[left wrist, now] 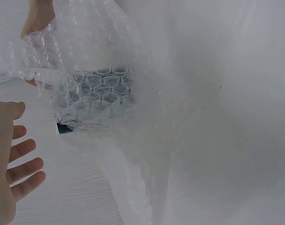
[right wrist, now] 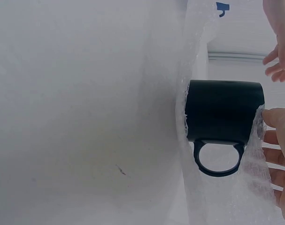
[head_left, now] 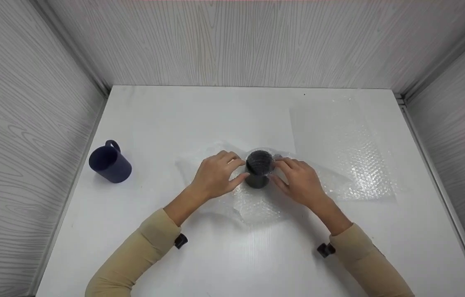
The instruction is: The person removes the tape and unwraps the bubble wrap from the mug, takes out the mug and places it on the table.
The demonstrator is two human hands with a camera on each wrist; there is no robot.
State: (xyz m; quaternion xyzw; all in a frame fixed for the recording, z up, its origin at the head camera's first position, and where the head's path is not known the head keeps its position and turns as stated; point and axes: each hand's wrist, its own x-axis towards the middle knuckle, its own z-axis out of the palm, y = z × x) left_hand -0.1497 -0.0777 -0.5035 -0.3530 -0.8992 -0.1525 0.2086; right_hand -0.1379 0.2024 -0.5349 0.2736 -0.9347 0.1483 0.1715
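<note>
A black mug (head_left: 258,181) stands upright on a sheet of bubble wrap (head_left: 257,212) in the head view. Part of the wrap is drawn up around its side, and bubbles show over the dark mug in the left wrist view. Its handle (right wrist: 218,174) appears in the right wrist view. With thumb and fingers, my right hand (head_left: 303,183) pinches the wrap's edge at the mug's rim. On the other side, my left hand (head_left: 215,175) is spread beside the mug, thumb and fingertips close to its rim, holding nothing.
A dark blue mug (head_left: 110,165) stands at the left of the white table (head_left: 166,111). Another bubble wrap sheet (head_left: 331,132) lies flat at the right. Wood-grain panels (head_left: 232,45) enclose the back and both sides.
</note>
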